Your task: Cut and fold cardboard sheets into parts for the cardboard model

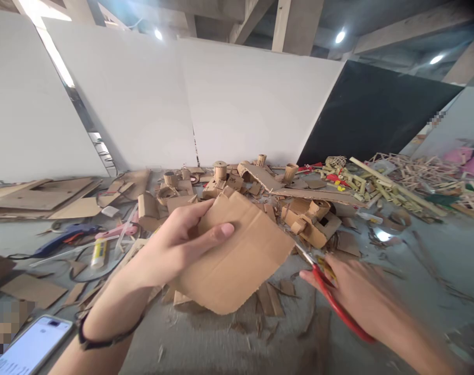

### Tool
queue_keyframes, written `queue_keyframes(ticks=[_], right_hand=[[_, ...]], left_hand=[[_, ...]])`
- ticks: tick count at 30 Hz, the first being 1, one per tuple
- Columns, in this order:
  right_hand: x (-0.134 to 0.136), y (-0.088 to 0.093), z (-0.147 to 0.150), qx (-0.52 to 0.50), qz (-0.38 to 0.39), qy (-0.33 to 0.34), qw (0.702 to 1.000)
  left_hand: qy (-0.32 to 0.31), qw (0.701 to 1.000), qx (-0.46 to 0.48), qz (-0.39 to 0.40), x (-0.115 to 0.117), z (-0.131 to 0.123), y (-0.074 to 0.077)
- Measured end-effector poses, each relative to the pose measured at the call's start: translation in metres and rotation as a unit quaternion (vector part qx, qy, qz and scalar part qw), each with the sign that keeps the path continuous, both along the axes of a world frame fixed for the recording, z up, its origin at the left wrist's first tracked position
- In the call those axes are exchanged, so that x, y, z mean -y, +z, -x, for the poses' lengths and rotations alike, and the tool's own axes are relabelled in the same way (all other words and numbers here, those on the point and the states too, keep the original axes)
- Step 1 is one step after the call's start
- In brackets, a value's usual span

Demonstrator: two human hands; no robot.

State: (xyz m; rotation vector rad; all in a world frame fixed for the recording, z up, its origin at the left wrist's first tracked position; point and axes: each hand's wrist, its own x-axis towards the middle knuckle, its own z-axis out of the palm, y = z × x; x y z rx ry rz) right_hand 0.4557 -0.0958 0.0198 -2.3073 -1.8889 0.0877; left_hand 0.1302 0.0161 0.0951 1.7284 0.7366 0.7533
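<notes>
Cardboard (240, 250) partly hides scraps (270, 300); apparently bamboo (400, 188) lies beyond.

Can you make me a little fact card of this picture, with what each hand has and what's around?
Left hand: holds a piece of cardboard
Right hand: holds red-handled scissors, tips by the cardboard's right corner
Left wrist: dark bracelet
Picture's left: blue glue gun, phone
Picture's right: pile of sticks
Back: white panels, black panel
</notes>
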Motion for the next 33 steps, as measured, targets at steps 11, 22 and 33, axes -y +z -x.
queue_keyframes(ticks=[11,22,33], right_hand=[[-0.033,-0.05,-0.026,-0.088,0.046,0.049,0.994],[0.014,-0.024,0.031,-0.533,-0.141,0.129,0.824],[0.06,-0.041,0.057,-0.245,-0.376,0.113,0.887]], left_hand=[[0.013,0.999,-0.026,0.029,0.0,-0.025,-0.015],[0.002,0.977,0.171,0.126,0.026,-0.07,-0.053],[0.055,0.988,0.142,0.022,0.078,-0.072,-0.093]])
